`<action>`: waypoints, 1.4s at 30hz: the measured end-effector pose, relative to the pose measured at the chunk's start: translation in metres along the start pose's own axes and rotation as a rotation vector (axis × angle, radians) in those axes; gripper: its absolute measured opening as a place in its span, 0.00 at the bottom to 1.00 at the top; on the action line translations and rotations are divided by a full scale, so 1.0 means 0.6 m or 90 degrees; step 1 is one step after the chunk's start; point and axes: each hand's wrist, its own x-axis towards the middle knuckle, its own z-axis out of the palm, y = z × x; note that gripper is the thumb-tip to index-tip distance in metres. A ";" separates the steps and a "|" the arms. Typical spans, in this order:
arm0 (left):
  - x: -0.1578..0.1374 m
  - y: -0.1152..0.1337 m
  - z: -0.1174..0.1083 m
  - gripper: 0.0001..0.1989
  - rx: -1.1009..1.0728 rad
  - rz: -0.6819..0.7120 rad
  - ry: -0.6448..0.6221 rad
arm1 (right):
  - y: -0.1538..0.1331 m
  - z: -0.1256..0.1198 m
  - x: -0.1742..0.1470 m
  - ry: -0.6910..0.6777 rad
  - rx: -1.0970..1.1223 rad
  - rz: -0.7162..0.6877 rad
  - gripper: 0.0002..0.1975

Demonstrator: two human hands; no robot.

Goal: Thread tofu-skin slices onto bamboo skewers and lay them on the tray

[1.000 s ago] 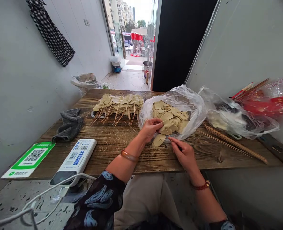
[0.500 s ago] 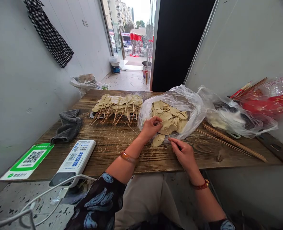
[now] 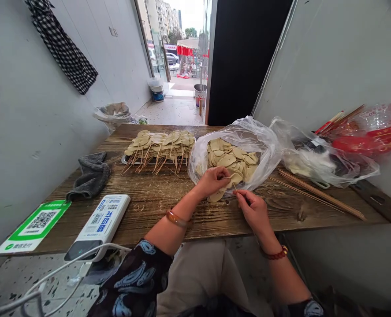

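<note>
My left hand [image 3: 213, 181] pinches a thin, roundish beige slice [image 3: 235, 178] at the near side of an open clear plastic bag [image 3: 268, 154]. My right hand [image 3: 253, 209] grips a thin wooden skewer [image 3: 235, 188], whose upper end meets the slice; whether it has pierced it I cannot tell. Just below my left hand, another beige slice [image 3: 216, 196] shows, partly covered by the fingers. Many more loose slices [image 3: 228, 155] lie heaped in the bag. To the left, finished skewers of slices [image 3: 162, 144] are stacked on a tray, sticks pointing toward me.
Bare skewers [image 3: 324, 196] lie to the right, beside another plastic bag [image 3: 314, 163] and a dark board [image 3: 380, 202]. On the left are a grey cloth [image 3: 91, 174], a white device [image 3: 99, 224] with a cable and a QR code card [image 3: 36, 224].
My left hand has moved slightly right and down, bringing its slice against the skewer's tip. The lower slice is now more covered by the fingers. My right hand has hardly moved.
</note>
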 end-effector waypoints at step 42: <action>0.003 -0.025 -0.017 0.08 0.689 0.084 0.051 | 0.007 -0.001 -0.006 0.135 0.181 0.122 0.17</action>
